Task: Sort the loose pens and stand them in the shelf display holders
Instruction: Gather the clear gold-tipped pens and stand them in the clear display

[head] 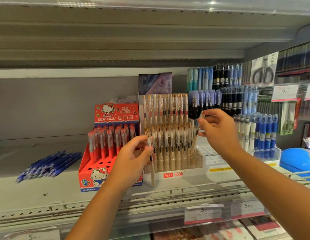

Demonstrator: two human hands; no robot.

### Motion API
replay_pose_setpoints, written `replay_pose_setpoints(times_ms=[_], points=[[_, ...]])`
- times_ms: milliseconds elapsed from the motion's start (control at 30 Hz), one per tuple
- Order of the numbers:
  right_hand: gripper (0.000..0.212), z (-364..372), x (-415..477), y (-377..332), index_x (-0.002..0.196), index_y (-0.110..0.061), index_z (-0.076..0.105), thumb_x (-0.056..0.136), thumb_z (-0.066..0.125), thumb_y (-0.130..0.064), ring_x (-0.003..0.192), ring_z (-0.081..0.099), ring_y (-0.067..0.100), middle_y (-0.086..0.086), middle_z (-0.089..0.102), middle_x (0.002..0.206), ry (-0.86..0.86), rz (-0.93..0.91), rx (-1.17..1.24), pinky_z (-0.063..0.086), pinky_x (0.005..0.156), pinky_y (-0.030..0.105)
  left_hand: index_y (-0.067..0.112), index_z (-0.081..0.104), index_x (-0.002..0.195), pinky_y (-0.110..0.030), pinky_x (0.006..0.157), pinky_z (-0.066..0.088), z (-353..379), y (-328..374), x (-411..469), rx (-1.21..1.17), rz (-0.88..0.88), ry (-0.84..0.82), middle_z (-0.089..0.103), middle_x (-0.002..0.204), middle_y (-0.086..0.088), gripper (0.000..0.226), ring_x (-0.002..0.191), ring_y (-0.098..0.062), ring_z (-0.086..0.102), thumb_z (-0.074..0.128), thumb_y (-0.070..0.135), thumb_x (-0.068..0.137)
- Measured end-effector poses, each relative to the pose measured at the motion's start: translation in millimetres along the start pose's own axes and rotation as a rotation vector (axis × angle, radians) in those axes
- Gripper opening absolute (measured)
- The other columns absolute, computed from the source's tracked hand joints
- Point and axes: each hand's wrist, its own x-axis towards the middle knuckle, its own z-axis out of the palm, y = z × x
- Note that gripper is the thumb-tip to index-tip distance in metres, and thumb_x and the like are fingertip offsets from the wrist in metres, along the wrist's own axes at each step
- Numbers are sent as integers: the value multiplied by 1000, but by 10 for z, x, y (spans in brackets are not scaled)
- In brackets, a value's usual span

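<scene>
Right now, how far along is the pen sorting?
Done: the clear acrylic holder looks nearly full. In hand: the left grip holds one gold-clipped clear pen; the right grip holds another pen at the holder. Left: loose blue pens on the shelf; empty holes in the red cardboard box.

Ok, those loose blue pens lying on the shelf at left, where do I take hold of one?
Probably take one of the blue pens at mid-barrel from above, fingers across its length. They lie flat, packed side by side, so only their tops are free.
</scene>
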Motion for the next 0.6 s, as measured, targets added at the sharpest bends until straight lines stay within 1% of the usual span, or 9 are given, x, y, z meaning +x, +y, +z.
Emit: replay_pose_setpoints(times_ms=[100, 167, 200, 233, 300, 367, 467, 533, 600], points=[[15, 42, -50, 25, 104, -18, 64, 90, 69, -14, 85, 69, 17, 3, 68, 92, -53, -35, -36, 62, 62, 30, 35, 63, 119, -42, 80, 61, -15, 2, -3, -31, 4, -3, 66, 106, -11, 32, 97, -25, 70, 61, 13, 96], [12, 58, -83, 59, 97, -21, 64, 88, 71, -16, 82, 68, 17, 2, 67, 89, -103, -46, -86, 62, 61, 31, 29, 63, 119, -32, 75, 61, -14, 14, -10, -41, 10, -11, 65, 104, -14, 31, 91, -19, 72, 61, 9, 95], [12, 64, -97, 82, 96, -21, 64, 88, 72, -18, 81, 68, 18, 2, 67, 88, -139, -43, -120, 62, 63, 34, 28, 63, 118, -26, 71, 59, -13, 20, -16, -38, 16, -11, 65, 102, -13, 30, 87, -15, 72, 62, 9, 95], [12, 69, -114, 111, 95, -20, 64, 87, 72, -19, 80, 68, 19, 2, 67, 88, -177, -35, -156, 62, 64, 38, 28, 64, 117, -22, 69, 58, -11, 23, -20, -30, 18, -6, 66, 100, -11, 30, 85, -12, 72, 63, 9, 94], [14, 65, -150, 174, 97, -20, 64, 87, 73, -22, 78, 68, 20, 2, 68, 89, -223, -26, -209, 61, 65, 43, 31, 65, 115, -24, 69, 58, -13, 16, -20, -12, 11, 5, 67, 97, -5, 31, 87, -11, 70, 65, 11, 93], [15, 44, -170, 215, 99, -25, 64, 87, 72, -24, 76, 69, 19, 0, 69, 91, -225, -32, -218, 61, 62, 43, 35, 66, 114, -26, 69, 59, -16, 7, -18, -7, 2, 7, 68, 95, -1, 32, 87, -11, 69, 67, 12, 92], [18, 20, -177, 239, 104, -30, 64, 88, 71, -25, 75, 68, 10, -6, 69, 87, -230, -55, -256, 61, 64, 39, 36, 67, 112, -27, 66, 60, -15, 7, -27, -25, -3, -1, 69, 92, 1, 33, 85, -12, 69, 69, 12, 90], [23, 2, -191, 243, 110, -32, 64, 89, 70, -26, 77, 64, 3, -12, 67, 84, -228, -88, -316, 60, 68, 31, 37, 68, 110, -27, 65, 60, -6, 17, -35, -23, 7, 8, 69, 91, 2, 34, 84, -13, 69, 70, 11, 89], [28, -19, -218, 233, 118, -32, 63, 91, 67, -26, 80, 61, -1, -16, 64, 89, -215, -145, -379, 54, 72, 23, 35, 69, 110, -27, 63, 59, -4, 30, -36, -27, 15, 27, 69, 88, 2, 34, 83, -14, 70, 71, 10, 88]])
